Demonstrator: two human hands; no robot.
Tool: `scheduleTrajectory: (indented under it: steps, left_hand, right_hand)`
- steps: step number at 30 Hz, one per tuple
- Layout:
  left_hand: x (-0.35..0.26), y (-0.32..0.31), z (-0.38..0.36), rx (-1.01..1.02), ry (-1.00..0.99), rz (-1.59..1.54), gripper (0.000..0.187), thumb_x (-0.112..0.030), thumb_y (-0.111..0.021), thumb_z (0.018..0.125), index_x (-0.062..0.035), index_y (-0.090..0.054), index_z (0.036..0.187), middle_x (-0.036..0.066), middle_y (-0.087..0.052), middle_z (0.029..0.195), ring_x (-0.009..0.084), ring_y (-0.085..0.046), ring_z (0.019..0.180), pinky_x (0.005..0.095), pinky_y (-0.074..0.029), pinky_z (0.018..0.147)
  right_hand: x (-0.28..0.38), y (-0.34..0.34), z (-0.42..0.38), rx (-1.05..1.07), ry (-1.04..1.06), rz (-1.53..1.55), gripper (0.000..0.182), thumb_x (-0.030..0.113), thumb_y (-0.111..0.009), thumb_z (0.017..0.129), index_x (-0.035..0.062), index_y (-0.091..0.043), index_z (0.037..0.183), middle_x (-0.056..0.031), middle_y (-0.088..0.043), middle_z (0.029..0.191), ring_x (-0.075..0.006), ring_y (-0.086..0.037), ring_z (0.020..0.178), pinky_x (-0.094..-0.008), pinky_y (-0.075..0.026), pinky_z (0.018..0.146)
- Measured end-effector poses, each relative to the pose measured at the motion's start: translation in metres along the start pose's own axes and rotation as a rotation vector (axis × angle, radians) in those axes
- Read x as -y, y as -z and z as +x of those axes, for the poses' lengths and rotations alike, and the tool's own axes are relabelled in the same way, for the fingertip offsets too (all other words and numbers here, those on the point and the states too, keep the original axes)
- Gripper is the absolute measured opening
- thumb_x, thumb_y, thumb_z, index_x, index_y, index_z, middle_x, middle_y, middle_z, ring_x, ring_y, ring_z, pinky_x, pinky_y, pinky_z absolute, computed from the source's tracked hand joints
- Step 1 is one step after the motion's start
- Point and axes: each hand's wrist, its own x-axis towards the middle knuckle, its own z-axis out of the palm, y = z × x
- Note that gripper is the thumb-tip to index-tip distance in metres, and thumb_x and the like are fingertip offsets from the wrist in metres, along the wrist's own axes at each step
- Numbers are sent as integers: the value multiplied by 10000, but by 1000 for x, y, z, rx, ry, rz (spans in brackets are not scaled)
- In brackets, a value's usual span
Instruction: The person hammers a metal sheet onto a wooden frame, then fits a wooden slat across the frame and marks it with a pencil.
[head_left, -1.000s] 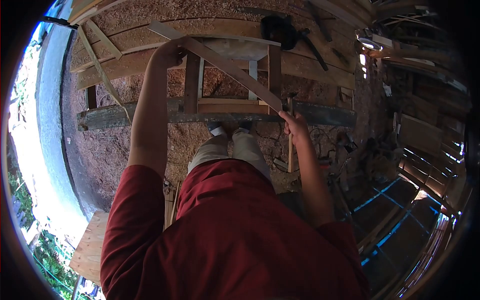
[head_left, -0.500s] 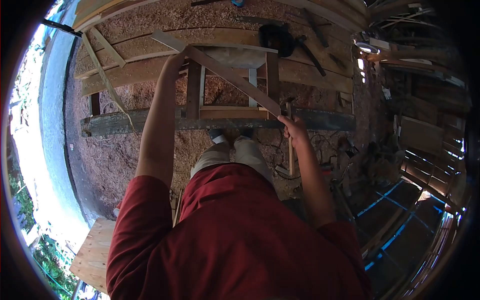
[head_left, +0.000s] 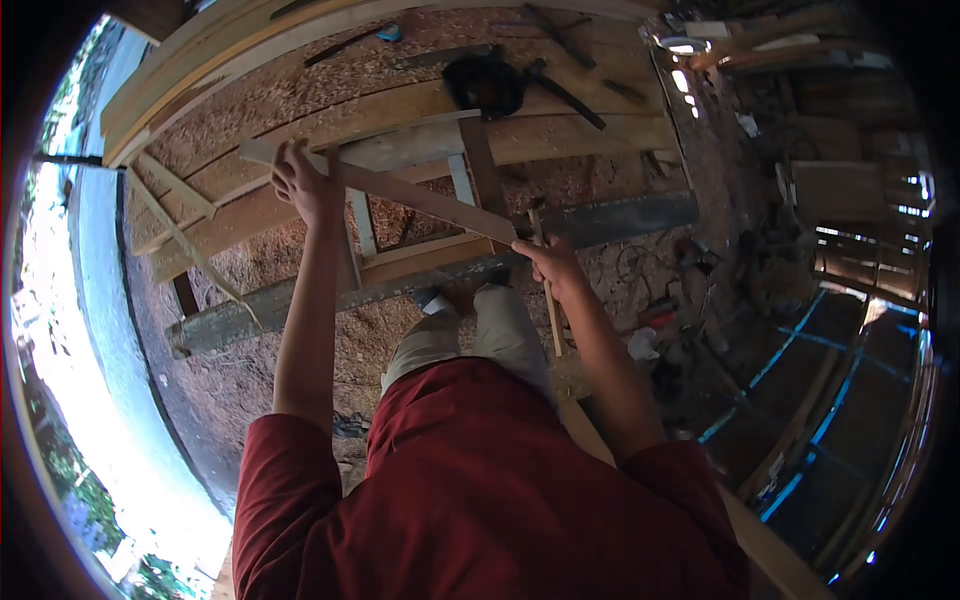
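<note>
Step in hand, my read: holding and positioning the flat board [head_left: 430,198]. It lies diagonally over the small wooden frame [head_left: 484,170], one end past the left hand, the other at the right hand.

Left hand [head_left: 305,185]: on the board near its far end, fingers bent over it. Can't tell if the grip is clenched or just resting; thumb and underside are hidden.

Right hand [head_left: 556,268]: grip closed round the handle of a hammer-like tool [head_left: 556,325], index/thumb side at the board's near end. Can't tell how firmly it bears on the board.

Any move from here calls for both hands working together, board angle held, tool handle kept off the grey beam [head_left: 630,218]. Right hand is doing double duty, so that end looks likelier to slip.

Around: tabletop [head_left: 580,140] of planks behind the frame, dark bulky item [head_left: 485,85] on it, loose strips [head_left: 180,225] off to the left.

Hard to see: the tool's head is small and dark. The left hand covers part of the board, so can't confirm the pale tip beyond is the same piece. Board-to-frame contact unclear. Right side of view is deep shadow, left washed out.
</note>
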Motion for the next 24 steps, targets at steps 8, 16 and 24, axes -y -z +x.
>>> scheduleTrajectory:
  steps: [8,16,24]
  left_hand:
    - [-112,2,-54,782,-702,-444,392,-139,-820,769,-119,-713,1146,96,-619,1355,335,-531,1328,496,-398,1108]
    - [-150,-15,-56,1056,-943,-398,580,-195,-857,726,-170,-696,1283,69,-569,1464,283,-455,1434,496,-344,1181]
    - [-171,-40,-49,1227,-1148,-398,541,-181,-808,710,-177,-690,1238,52,-609,1425,298,-483,1422,530,-331,1159]
  right_hand:
    - [-11,5,4,7,-84,112,422,264,-920,763,35,-672,1016,-44,-656,830,-85,-560,596,-276,-421,499]
    - [-38,4,19,-34,123,37,519,245,-906,794,14,-669,1194,-99,-711,1072,-164,-680,975,-313,-531,886]
    - [-55,3,27,44,268,136,498,195,-893,817,0,-642,1200,-104,-707,1074,-150,-676,977,-314,-548,843]
